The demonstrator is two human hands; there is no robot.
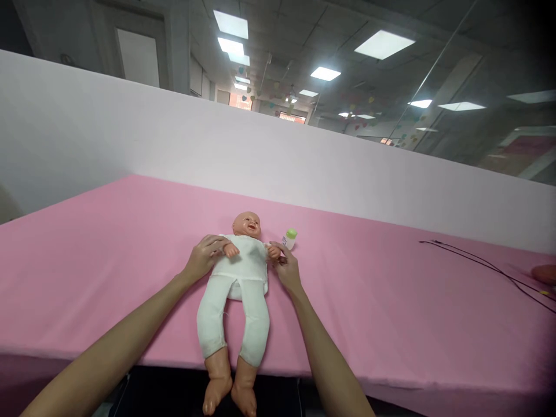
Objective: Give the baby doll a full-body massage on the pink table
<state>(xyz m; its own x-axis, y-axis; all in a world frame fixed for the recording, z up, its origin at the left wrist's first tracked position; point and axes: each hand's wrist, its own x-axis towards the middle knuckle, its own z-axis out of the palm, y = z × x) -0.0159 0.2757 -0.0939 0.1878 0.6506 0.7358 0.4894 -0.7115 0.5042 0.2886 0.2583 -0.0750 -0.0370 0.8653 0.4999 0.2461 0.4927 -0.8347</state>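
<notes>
A baby doll (241, 260) in a white cloth body lies face up on the pink-covered table (369, 301), its head toward the wall and its feet hanging over the front edge. My left hand (207, 255) is closed around the doll's arm on the left side, near its small hand. On the other side, my right hand (286, 267) has its fingers wrapped at the doll's other arm, beside that small hand. Just beyond my right hand lies a small bottle (289, 238) with a green cap.
Thin black cables (486, 263) run across the table's right side toward a brownish round object (544, 274) at the edge. A white low wall (260, 156) stands behind the table, with glass above its right part.
</notes>
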